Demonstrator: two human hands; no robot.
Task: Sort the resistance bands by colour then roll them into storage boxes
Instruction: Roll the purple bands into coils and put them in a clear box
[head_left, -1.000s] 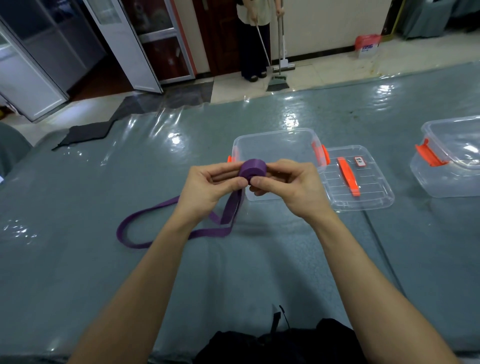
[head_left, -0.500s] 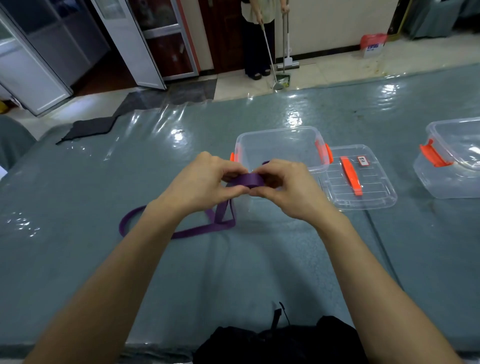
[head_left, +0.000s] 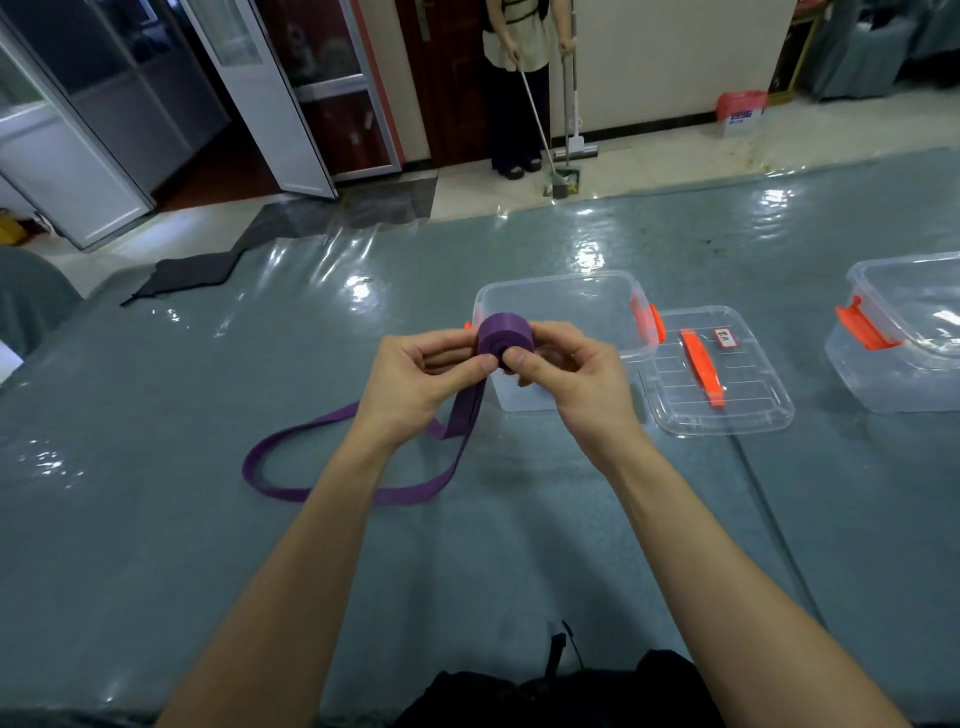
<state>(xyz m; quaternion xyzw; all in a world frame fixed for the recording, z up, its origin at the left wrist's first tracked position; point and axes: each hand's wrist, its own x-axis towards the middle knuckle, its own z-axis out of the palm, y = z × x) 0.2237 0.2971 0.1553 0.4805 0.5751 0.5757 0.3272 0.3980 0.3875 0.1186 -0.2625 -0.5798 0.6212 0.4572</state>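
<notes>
Nearest me on the bench (head_left: 156, 519), the unrolled part of the purple resistance band (head_left: 467, 410) lies in a long flat loop on my side of the open storage box (head_left: 566, 291) and out to its left, its long axis running roughly left to right across the bench. From there one strap climbs to the roll (head_left: 506, 338), which I hold in the air just in front of the box's near-left corner. My left hand (head_left: 415, 374) pinches the roll's left side, fingers (head_left: 447, 349) curled behind it and thumb in front. My right hand (head_left: 576, 374) grips the other side with its thumb pressed on the spiral end. That spiral end faces back towards me, so the roll's axis points roughly from me to the box. I judge the winding partly done, with the whole loop left to take up. The box looks empty, its lid (head_left: 727, 410) lies off just to its right, and a second box (head_left: 904, 364) stands further right. Beyond the box someone sweeps with a broom (head_left: 540, 130).
</notes>
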